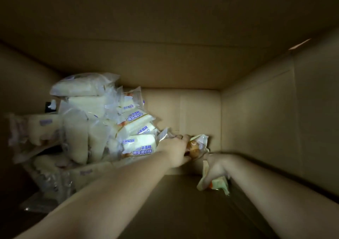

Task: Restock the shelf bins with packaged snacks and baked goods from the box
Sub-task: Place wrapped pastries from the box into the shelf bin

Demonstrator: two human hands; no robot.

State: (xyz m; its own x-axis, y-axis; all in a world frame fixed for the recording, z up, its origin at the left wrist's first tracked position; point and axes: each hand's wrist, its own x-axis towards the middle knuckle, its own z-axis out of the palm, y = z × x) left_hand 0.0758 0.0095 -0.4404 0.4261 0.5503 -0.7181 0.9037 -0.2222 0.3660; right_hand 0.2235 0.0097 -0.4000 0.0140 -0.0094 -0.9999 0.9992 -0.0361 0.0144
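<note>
I look down into a deep cardboard box. A heap of clear-wrapped white steamed cakes with blue print fills its left side. My left hand reaches to the box floor and grips a clear packet holding a golden-brown bun. My right hand is just right of it, fingers curled round a pale green and white wrapped snack with an orange spot. The two hands are close together near the box's middle.
Brown box walls rise on all sides; the near wall lies under both forearms. The right half of the box floor is bare cardboard. More wrapped cakes sit in shadow at the far left.
</note>
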